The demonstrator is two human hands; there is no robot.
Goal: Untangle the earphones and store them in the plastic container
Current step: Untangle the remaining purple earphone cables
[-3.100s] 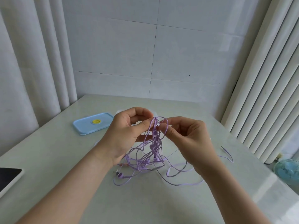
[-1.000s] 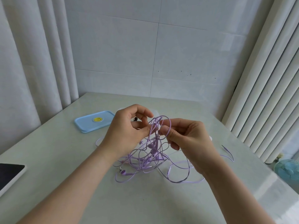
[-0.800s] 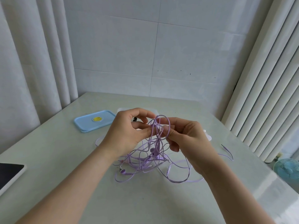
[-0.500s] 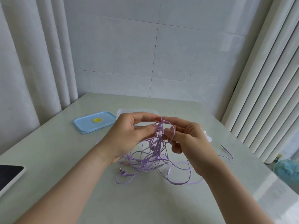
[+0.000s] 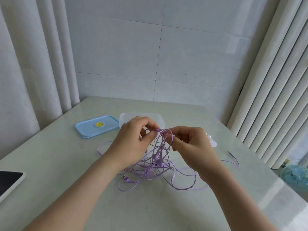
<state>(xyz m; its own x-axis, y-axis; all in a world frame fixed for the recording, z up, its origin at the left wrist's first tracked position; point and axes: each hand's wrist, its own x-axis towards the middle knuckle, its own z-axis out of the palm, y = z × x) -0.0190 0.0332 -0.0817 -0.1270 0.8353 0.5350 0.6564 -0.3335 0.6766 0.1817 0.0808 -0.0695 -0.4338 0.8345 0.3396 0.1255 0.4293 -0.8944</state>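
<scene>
As the left hand point(image 5: 131, 144) and right hand point(image 5: 193, 147) pinch their top, the earphones point(image 5: 158, 163) hang straight down.

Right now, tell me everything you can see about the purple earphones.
The earphones are a thin lilac cord, rubbery-looking, knotted into a loose heap of loops. The left hand and right hand pinch its top strands, holding them above the table; the rest lies on it. An earbud lies at the near left; a plug end trails right.
</scene>
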